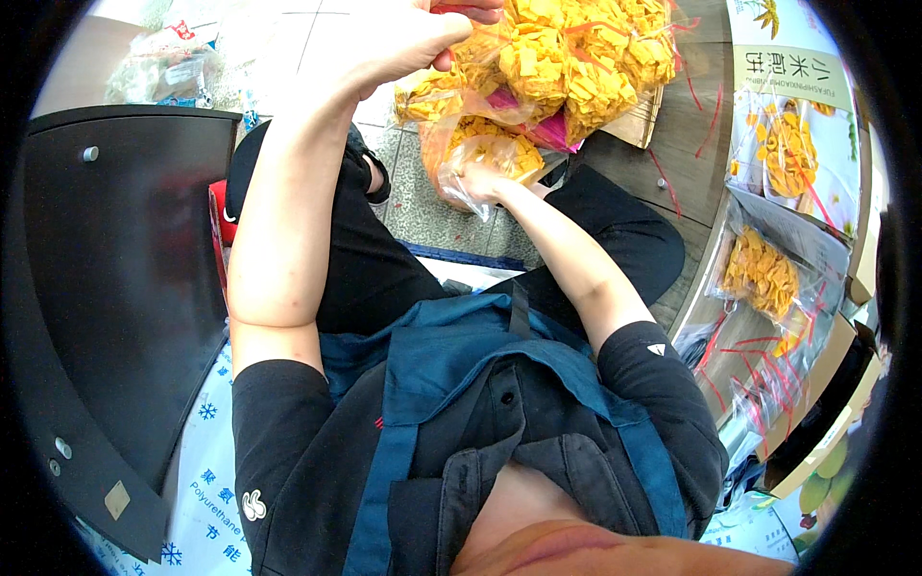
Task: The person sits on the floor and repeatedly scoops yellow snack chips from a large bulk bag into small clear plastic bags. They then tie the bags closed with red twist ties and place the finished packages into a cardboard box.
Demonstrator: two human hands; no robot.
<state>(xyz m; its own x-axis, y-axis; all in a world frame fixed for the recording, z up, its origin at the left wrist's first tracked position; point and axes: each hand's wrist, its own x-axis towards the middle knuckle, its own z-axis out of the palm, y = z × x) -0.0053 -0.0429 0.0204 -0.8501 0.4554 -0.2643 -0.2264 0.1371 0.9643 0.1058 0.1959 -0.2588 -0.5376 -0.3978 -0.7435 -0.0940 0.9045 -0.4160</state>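
My left hand (414, 43) is raised at the top edge, with fingers curled and a red plastic tie (461, 10) showing between them. Part of that hand is cut off by the frame. Lower down, between my knees, my right hand (481, 181) grips the clear plastic of a bag of yellow chips (497, 144). Plastic film covers its fingertips. Just beyond it, several clear bags of yellow chips (533, 65) are piled up, with red ties across them. Magenta packaging (555, 131) shows under the pile.
A dark panel (130, 288) stands close on my left. To my right are a printed carton (796, 79) and another chip bag (763, 270) among loose red ties (771, 374). Crumpled clear plastic (169, 68) lies far left on the tiled floor (425, 194).
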